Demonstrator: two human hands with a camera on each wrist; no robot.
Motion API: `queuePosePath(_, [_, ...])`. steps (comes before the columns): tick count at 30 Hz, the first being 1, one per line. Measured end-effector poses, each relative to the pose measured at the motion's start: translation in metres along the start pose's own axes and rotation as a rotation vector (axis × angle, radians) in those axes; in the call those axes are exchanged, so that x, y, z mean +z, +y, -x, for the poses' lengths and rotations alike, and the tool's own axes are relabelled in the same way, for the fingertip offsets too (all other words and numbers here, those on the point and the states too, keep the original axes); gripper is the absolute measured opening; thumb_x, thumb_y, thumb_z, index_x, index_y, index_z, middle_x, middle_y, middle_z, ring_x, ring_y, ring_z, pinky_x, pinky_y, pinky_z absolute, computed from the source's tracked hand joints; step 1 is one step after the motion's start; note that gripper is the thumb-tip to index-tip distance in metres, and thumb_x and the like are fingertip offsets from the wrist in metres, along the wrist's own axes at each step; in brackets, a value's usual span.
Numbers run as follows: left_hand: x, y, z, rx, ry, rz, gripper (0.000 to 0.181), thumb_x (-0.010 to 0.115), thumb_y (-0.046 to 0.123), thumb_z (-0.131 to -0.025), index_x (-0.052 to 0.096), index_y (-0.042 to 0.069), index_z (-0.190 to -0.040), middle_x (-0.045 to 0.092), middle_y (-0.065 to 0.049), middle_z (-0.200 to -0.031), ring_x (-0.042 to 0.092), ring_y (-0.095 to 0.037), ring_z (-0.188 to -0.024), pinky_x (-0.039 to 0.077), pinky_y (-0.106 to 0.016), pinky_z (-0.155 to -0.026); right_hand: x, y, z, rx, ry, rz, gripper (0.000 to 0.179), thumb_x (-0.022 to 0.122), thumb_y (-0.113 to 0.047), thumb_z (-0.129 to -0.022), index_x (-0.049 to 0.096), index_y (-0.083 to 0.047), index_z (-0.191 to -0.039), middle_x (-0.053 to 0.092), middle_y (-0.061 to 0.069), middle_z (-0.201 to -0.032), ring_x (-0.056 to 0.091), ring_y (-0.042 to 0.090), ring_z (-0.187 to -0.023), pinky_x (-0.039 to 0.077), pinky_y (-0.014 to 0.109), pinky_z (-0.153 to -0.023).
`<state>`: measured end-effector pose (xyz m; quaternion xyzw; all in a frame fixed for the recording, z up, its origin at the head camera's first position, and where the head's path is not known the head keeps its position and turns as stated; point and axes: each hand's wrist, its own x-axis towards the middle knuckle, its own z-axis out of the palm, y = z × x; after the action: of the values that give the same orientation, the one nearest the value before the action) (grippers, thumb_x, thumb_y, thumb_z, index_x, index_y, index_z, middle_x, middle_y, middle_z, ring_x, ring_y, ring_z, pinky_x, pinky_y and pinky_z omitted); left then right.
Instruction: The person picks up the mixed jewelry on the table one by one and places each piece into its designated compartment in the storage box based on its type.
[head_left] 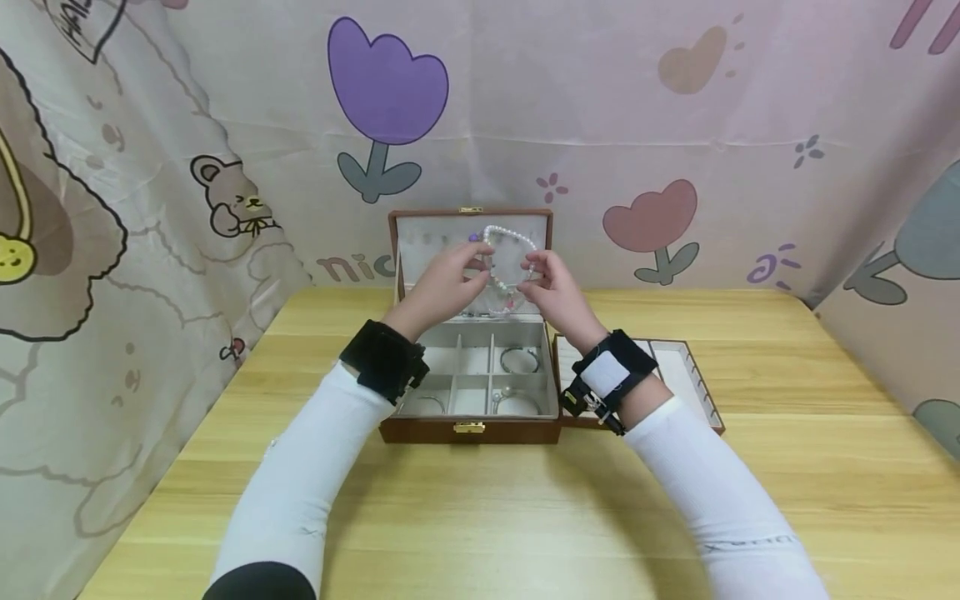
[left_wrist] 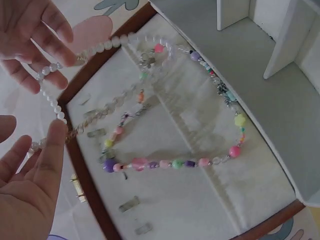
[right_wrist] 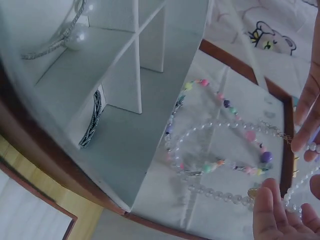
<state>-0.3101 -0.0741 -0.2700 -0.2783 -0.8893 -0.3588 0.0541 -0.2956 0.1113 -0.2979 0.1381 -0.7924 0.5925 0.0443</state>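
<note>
Both hands are raised before the open lid [head_left: 435, 225] of a brown jewelry box [head_left: 420, 432]. Between them they spread a white pearl necklace [head_left: 512, 232], its loop hanging down in front of the lining. My left hand [head_left: 450, 279] pinches one side of the strand; in the left wrist view that left hand [left_wrist: 30, 185] is at lower left. My right hand [head_left: 557, 296] pinches the other side, its fingers partly hidden in the right wrist view. Behind the pearls, a multicoloured bead necklace [left_wrist: 177, 163] hangs against the lid by small clear hooks [left_wrist: 130, 204].
The box base has several grey compartments; a braided silver bangle [right_wrist: 92, 120] and a bangle with pearls [right_wrist: 76, 37] lie in them. A white-lined tray [head_left: 678, 367] sits right of the box, partly under the right forearm. A printed curtain [head_left: 510, 158] hangs behind the wooden table [head_left: 480, 517].
</note>
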Motion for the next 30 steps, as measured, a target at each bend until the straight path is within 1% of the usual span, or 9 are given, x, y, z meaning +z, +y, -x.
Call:
queuePosePath(5, [0.006, -0.007, -0.010, -0.037, 0.016, 0.025, 0.043, 0.049, 0.016, -0.094, 0.041, 0.007, -0.136, 0.045, -0.010, -0.138, 0.051, -0.023, -0.121, 0.046, -0.036, -0.097, 0.003, 0.005, -0.008, 0.013, -0.037, 0.006, 0.049, 0.044, 0.000, -0.092, 0.026, 0.000, -0.138, 0.034, 0.021, -0.143, 0.045, 0.036, -0.124, 0.039, 0.045, -0.102])
queuePosePath(12, [0.016, -0.020, -0.020, -0.099, 0.005, 0.064, 0.046, 0.049, 0.014, -0.094, 0.038, 0.008, -0.138, 0.046, -0.012, -0.136, 0.050, -0.024, -0.122, 0.046, -0.036, -0.097, 0.008, 0.010, -0.015, 0.042, -0.077, 0.036, 0.056, 0.046, 0.002, -0.089, 0.024, -0.003, -0.141, 0.029, 0.018, -0.147, 0.042, 0.035, -0.128, 0.041, 0.045, -0.101])
queuePosePath(15, [0.018, -0.024, -0.021, -0.110, -0.004, 0.064, 0.046, 0.050, 0.013, -0.093, 0.038, 0.008, -0.138, 0.044, -0.011, -0.139, 0.050, -0.025, -0.123, 0.047, -0.037, -0.096, 0.008, 0.011, -0.014, 0.052, -0.094, 0.059, 0.057, 0.046, 0.001, -0.089, 0.024, -0.003, -0.141, 0.029, 0.018, -0.148, 0.041, 0.035, -0.129, 0.042, 0.044, -0.100])
queuePosePath(18, [0.019, -0.027, -0.019, -0.115, -0.017, 0.066, 0.046, 0.050, 0.012, -0.093, 0.039, 0.009, -0.137, 0.041, -0.010, -0.142, 0.050, -0.025, -0.122, 0.047, -0.037, -0.095, 0.008, 0.013, -0.013, 0.062, -0.104, 0.058, 0.057, 0.047, 0.001, -0.089, 0.023, -0.002, -0.142, 0.028, 0.019, -0.148, 0.041, 0.036, -0.128, 0.042, 0.044, -0.100])
queuePosePath(20, [0.020, -0.029, -0.019, -0.115, -0.024, 0.070, 0.046, 0.050, 0.012, -0.093, 0.038, 0.009, -0.138, 0.038, -0.010, -0.144, 0.050, -0.025, -0.122, 0.048, -0.037, -0.094, 0.007, 0.015, -0.012, 0.072, -0.105, 0.069, 0.058, 0.047, 0.000, -0.089, 0.023, -0.003, -0.142, 0.028, 0.020, -0.148, 0.042, 0.036, -0.127, 0.042, 0.044, -0.100])
queuePosePath(24, [0.019, -0.031, -0.016, -0.135, -0.028, 0.063, 0.049, 0.050, 0.014, -0.092, 0.037, 0.010, -0.139, 0.034, -0.009, -0.147, 0.049, -0.025, -0.123, 0.048, -0.036, -0.093, 0.004, 0.019, -0.011, 0.089, -0.102, 0.106, 0.058, 0.048, -0.001, -0.090, 0.023, -0.002, -0.141, 0.028, 0.021, -0.146, 0.043, 0.036, -0.126, 0.042, 0.045, -0.100])
queuePosePath(26, [0.019, -0.033, -0.015, -0.144, -0.031, 0.049, 0.049, 0.049, 0.014, -0.093, 0.036, 0.010, -0.140, 0.034, -0.010, -0.147, 0.048, -0.025, -0.124, 0.047, -0.037, -0.095, 0.002, 0.021, -0.011, 0.095, -0.103, 0.124, 0.057, 0.048, -0.002, -0.090, 0.022, -0.001, -0.141, 0.028, 0.021, -0.146, 0.043, 0.037, -0.126, 0.041, 0.045, -0.101])
queuePosePath(30, [0.018, -0.037, -0.014, -0.145, -0.038, 0.036, 0.048, 0.048, 0.014, -0.093, 0.035, 0.007, -0.139, 0.035, -0.012, -0.145, 0.047, -0.026, -0.124, 0.046, -0.038, -0.097, 0.000, 0.025, -0.012, 0.103, -0.107, 0.123, 0.058, 0.048, 0.000, -0.089, 0.021, 0.000, -0.141, 0.027, 0.023, -0.147, 0.040, 0.039, -0.129, 0.040, 0.045, -0.102])
